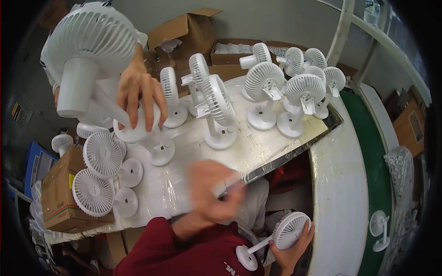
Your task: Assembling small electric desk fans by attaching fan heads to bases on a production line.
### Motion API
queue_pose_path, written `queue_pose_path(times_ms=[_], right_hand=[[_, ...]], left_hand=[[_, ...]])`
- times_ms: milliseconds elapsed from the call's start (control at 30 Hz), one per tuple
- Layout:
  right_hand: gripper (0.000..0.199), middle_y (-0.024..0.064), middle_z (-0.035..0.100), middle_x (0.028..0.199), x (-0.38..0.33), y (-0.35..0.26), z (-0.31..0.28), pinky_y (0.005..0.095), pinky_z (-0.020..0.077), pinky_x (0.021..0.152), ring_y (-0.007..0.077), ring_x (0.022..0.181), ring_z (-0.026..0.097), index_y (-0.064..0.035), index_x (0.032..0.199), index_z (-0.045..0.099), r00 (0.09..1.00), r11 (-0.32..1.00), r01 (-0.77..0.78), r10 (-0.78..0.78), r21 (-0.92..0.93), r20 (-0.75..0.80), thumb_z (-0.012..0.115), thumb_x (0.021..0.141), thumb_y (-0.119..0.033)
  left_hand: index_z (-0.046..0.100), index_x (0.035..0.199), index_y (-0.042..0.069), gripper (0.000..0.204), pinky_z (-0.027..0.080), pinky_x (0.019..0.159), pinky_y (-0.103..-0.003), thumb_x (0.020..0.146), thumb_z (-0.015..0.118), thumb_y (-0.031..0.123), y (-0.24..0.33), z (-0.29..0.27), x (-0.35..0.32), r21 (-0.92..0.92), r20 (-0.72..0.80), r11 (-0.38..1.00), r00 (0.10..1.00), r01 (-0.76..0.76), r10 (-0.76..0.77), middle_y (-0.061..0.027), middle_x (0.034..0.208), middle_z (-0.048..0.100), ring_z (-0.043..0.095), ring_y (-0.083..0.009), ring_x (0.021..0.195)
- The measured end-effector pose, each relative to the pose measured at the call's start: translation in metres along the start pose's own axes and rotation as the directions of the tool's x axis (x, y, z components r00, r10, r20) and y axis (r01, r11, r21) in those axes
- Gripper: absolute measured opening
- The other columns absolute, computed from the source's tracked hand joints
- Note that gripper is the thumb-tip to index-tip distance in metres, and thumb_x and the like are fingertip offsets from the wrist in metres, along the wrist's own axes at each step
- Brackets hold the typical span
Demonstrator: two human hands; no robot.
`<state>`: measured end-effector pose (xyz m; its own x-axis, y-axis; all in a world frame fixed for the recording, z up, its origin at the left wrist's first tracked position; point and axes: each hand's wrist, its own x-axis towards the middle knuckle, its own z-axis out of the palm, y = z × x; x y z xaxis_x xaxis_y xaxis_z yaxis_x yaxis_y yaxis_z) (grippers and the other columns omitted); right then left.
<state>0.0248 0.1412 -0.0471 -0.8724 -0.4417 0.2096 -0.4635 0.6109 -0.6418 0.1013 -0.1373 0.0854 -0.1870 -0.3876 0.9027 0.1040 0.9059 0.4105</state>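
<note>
My right hand [294,249] grips the round head of a small white desk fan [291,230], low on the right in front of my body. Its stem points left and ends in a round base [247,257]. My left hand [214,189] is smeared by motion above the table's near edge. A thin pale streak shows by its fingers, but I cannot make out what it is. At the upper left, a co-worker's hand [142,94] grasps the base of another white fan [94,39], held tilted with its head close to me.
Several white fans stand on the plastic-covered table [189,152], at the back and right. More fans lie at the left by a cardboard box [64,198]. Open cartons [184,34] sit behind. On the right runs a green conveyor belt [366,138] with a fan [379,225] on it.
</note>
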Motion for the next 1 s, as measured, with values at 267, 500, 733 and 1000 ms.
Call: queue_pose_path(times_ms=[267,500,733,1000], right_hand=[[0.121,0.0251,0.027,0.153,0.018,0.018,0.011,0.0576,0.0316,0.108,0.0477,0.136,0.035,-0.0062,0.154,0.027,0.997,0.997,0.062,-0.064,0.049,0.039,0.084,0.055,-0.046],[0.117,0.0262,0.04,0.143,0.03,0.013,0.016,0.048,0.0377,0.108,0.0448,0.128,0.044,-0.0044,0.149,0.035,0.987,0.988,0.152,-0.151,0.006,-0.046,0.09,0.053,-0.042],[0.123,0.0283,0.04,0.143,0.027,0.024,0.019,0.0531,0.0364,0.109,0.0498,0.127,0.043,-0.0045,0.15,0.033,0.989,0.992,0.124,-0.125,-0.017,-0.083,0.093,0.046,-0.031],[0.121,0.0299,0.038,0.145,0.025,0.029,0.012,0.0528,0.0359,0.11,0.0494,0.129,0.042,-0.0036,0.151,0.033,0.982,0.993,0.114,-0.117,-0.03,-0.147,0.092,0.049,-0.032]], left_hand=[[0.05,0.125,0.0,0.044,0.043,0.096,-0.036,0.086,0.069,0.006,-0.055,-0.071,0.073,0.503,-0.443,0.859,0.881,0.091,0.166,-0.0138,0.12,0.056,0.055,-0.0244,0.106],[0.064,0.113,-0.005,0.028,0.051,0.082,-0.029,0.092,0.068,0.013,-0.064,-0.066,0.077,0.5,-0.421,0.848,0.905,0.179,0.057,-0.0113,0.1,0.069,0.063,-0.0189,0.088],[0.065,0.104,-0.005,0.015,0.055,0.058,-0.025,0.096,0.061,0.007,-0.055,-0.057,0.083,0.299,-0.352,0.954,0.929,0.001,0.11,-0.012,0.084,0.073,0.068,-0.0179,0.066],[0.062,0.121,-0.007,0.029,0.053,0.074,-0.026,0.096,0.06,0.007,-0.054,-0.065,0.069,0.195,-0.311,0.977,0.95,0.083,-0.019,-0.0129,0.099,0.072,0.065,-0.016,0.081]])
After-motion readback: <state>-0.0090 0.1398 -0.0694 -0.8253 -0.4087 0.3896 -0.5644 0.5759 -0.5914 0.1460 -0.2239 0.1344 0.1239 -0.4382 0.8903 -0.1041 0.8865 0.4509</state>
